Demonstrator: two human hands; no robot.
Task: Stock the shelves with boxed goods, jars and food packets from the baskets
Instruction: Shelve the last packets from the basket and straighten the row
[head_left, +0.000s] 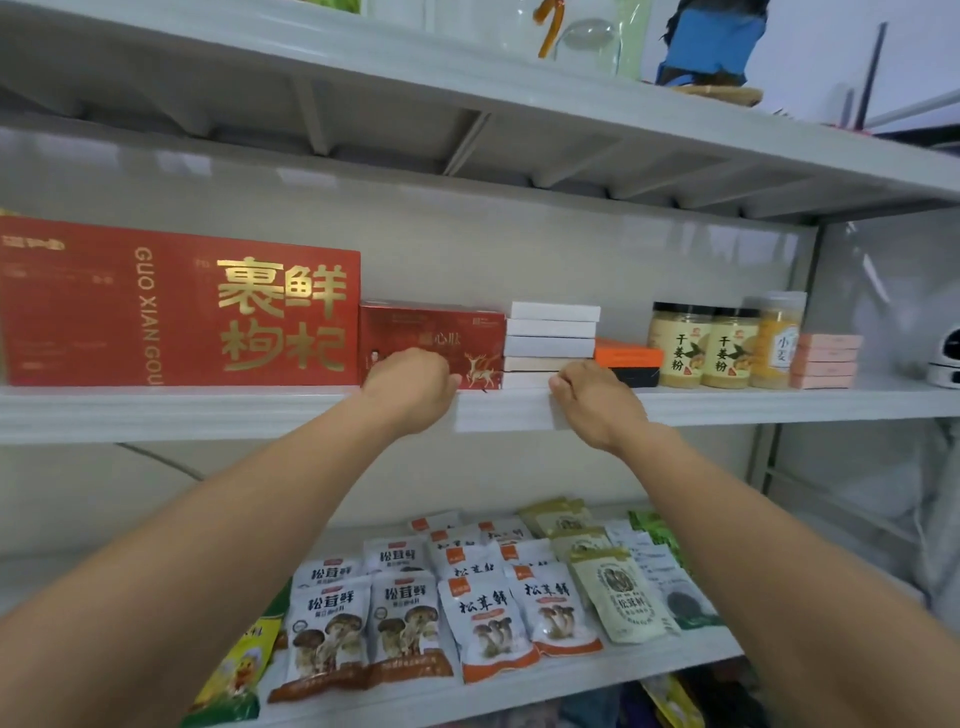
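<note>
Up at shelf (208, 413): white box (504, 411), jars (680, 345); packets (488, 618) below.

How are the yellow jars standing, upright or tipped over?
Upright. The jars stand on their bases on the shelf, lids on top.

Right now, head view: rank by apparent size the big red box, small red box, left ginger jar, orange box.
1. big red box
2. small red box
3. left ginger jar and orange box: unranked, the right hand hides part of the box.
</note>
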